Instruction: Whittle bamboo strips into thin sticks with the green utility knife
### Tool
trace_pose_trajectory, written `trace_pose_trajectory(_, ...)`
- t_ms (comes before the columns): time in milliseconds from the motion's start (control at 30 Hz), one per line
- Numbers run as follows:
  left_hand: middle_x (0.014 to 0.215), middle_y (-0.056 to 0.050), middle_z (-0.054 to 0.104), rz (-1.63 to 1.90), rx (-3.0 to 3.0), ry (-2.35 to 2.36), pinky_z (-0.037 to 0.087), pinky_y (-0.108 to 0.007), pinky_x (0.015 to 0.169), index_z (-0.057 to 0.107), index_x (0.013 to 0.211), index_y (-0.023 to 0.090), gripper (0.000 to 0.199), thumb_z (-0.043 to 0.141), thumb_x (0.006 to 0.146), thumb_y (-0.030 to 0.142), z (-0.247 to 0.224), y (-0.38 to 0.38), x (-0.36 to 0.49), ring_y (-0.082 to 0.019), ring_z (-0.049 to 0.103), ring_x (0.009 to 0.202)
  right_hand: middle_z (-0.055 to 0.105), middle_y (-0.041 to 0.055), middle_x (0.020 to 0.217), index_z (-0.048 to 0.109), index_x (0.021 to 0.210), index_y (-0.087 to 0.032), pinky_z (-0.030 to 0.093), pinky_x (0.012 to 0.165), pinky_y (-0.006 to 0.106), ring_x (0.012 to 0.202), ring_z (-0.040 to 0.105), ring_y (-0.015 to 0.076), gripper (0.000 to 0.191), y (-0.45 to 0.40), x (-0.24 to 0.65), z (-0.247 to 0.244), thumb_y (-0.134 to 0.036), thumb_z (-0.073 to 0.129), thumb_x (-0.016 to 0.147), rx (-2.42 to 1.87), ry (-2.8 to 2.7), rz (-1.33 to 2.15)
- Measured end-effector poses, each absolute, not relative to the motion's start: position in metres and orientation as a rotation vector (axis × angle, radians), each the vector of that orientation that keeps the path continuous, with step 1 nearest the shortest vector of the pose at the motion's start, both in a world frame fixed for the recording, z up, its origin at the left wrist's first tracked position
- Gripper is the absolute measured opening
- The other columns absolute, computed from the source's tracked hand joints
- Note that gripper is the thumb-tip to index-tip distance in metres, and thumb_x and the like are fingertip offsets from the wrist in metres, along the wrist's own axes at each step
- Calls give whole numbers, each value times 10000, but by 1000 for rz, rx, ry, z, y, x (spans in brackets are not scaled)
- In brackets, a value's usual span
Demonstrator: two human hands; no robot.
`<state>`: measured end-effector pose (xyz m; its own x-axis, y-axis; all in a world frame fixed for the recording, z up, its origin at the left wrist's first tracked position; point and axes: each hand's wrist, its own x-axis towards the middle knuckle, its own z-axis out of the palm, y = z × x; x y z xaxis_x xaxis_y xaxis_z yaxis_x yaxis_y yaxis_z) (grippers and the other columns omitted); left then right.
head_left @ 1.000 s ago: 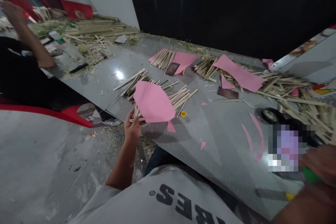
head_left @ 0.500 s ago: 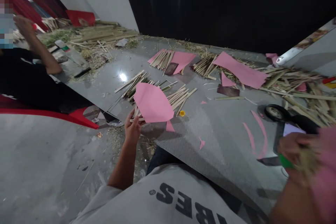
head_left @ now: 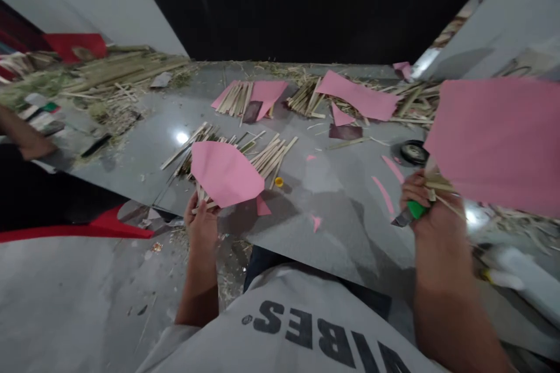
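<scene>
My left hand (head_left: 202,222) is closed around the ends of pale bamboo strips (head_left: 201,193), at the table's near edge. A rounded piece of pink paper (head_left: 227,173) covers those strips, its curved edge to the upper right. On the right, my right hand (head_left: 422,201) is closed on a green-handled knife (head_left: 416,208), its blade pointing left. The same hand also grips some bamboo strips (head_left: 440,186), and a large pink sheet (head_left: 499,140) spreads out from them; how they join is hidden.
Bundles of bamboo sticks (head_left: 234,99) and a long pink sheet (head_left: 359,96) lie along the back of the table. A yellow cap (head_left: 279,182), a tape roll (head_left: 413,152) and pink offcuts (head_left: 384,193) are nearer. Another person's arm (head_left: 24,131) rests at the left.
The view has turned right. My right hand has come up and inward with the knife, strips and large pink sheet, now fully in sight. My left hand keeps its hold.
</scene>
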<state>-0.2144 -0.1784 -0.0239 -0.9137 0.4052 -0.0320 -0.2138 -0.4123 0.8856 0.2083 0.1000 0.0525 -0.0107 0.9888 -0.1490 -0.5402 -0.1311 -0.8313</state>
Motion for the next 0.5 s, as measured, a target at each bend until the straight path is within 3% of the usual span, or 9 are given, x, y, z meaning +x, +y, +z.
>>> trace_pose_trajectory(100, 907, -6, 851, 2331, 303, 1399, 689, -314, 710, 820, 1140, 276, 596, 1053, 616, 439, -18, -171, -213, -160, 799, 753, 460, -41, 673, 661, 842, -186, 173, 295, 84, 413, 211, 15, 100, 112, 218, 35, -88, 666, 830, -695, -611, 1740)
trace_pose_trajectory(200, 911, 2, 852, 2317, 334, 1376, 682, -314, 704, 823, 1121, 296, 560, 1046, 625, 433, -15, -163, -210, -162, 793, 755, 444, -55, 679, 630, 865, -201, 179, 315, 82, 419, 214, 18, 110, 114, 223, 28, -97, 609, 837, -629, -597, 1817)
trace_pose_trajectory(400, 962, -18, 857, 2292, 361, 1368, 668, -291, 666, 823, 1149, 281, 575, 1039, 639, 434, -16, -155, -206, -162, 791, 746, 446, -74, 651, 634, 863, -168, 141, 340, 78, 436, 166, -3, 65, 105, 219, 36, -179, 695, 844, -734, -651, 1758)
trace_pose_trajectory(500, 938, -5, 847, 2302, 368, 1372, 675, -297, 672, 824, 1140, 280, 570, 1040, 636, 437, -15, -155, -205, -156, 786, 738, 521, -59, 669, 641, 873, -182, 223, 363, 107, 449, 269, 18, 128, 98, 215, 41, -210, 765, 867, -910, -714, 1596)
